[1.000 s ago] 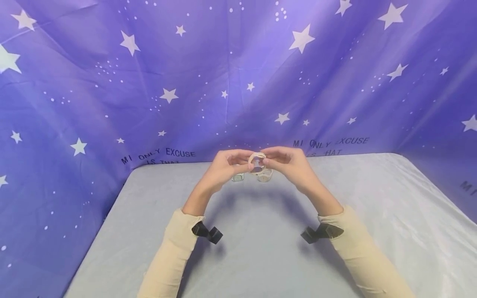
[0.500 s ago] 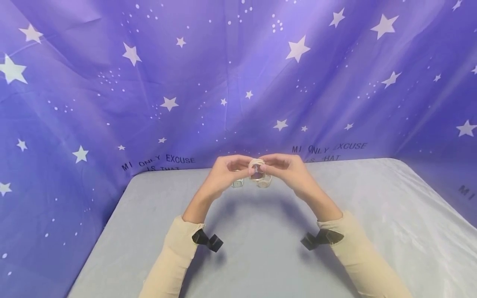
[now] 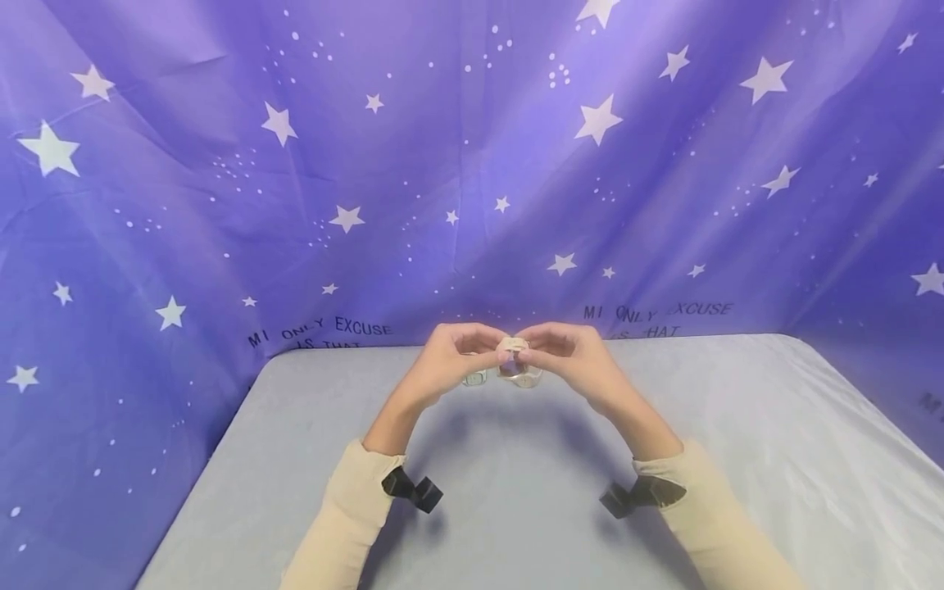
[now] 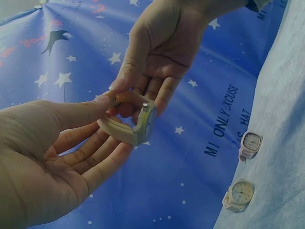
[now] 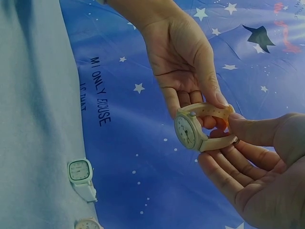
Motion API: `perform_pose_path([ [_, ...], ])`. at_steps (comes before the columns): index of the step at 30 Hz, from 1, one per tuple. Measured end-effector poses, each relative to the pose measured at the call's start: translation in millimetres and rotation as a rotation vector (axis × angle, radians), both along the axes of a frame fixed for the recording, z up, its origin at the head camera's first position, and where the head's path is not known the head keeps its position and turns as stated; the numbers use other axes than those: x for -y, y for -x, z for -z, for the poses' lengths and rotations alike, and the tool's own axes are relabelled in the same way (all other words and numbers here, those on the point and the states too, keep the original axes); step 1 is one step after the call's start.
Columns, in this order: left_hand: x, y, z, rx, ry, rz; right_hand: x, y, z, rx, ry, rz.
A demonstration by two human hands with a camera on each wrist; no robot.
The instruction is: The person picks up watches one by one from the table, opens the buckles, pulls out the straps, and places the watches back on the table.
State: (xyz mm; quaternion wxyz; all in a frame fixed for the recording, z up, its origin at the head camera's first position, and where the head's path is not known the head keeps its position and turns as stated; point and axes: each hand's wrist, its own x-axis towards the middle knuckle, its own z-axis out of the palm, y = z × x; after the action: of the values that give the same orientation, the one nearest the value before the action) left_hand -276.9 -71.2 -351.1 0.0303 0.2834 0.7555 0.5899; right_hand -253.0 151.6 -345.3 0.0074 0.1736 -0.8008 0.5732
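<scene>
The left hand point(image 3: 453, 356) and right hand point(image 3: 583, 352) both grasp a cream analogue wristwatch point(image 5: 194, 123), each pinching one strap end; neither hand is nearer. The strap point(image 5: 209, 110) loops upward, its long axis running from hand to hand. The dial point(image 5: 184, 132) hangs below the grip, facing downward. Lower, on the table point(image 3: 509, 492), lie a square-cased watch point(image 5: 79, 170) toward the left and a round-dial watch point(image 4: 242, 192) right of it.

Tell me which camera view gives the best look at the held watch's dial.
The right wrist view: the held watch turns its dial toward that camera, so pointers and markings show. The left wrist view sees it nearly edge-on, crown visible. The head view shows the watch small, its dial unreadable.
</scene>
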Motion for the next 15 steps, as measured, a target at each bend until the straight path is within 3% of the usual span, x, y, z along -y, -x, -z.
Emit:
perform_pose_path([
  [15, 5.0, -0.8, -1.2, 0.01, 0.01, 0.014, 1.1, -3.0, 0.4, -0.033, -0.009, -0.042],
])
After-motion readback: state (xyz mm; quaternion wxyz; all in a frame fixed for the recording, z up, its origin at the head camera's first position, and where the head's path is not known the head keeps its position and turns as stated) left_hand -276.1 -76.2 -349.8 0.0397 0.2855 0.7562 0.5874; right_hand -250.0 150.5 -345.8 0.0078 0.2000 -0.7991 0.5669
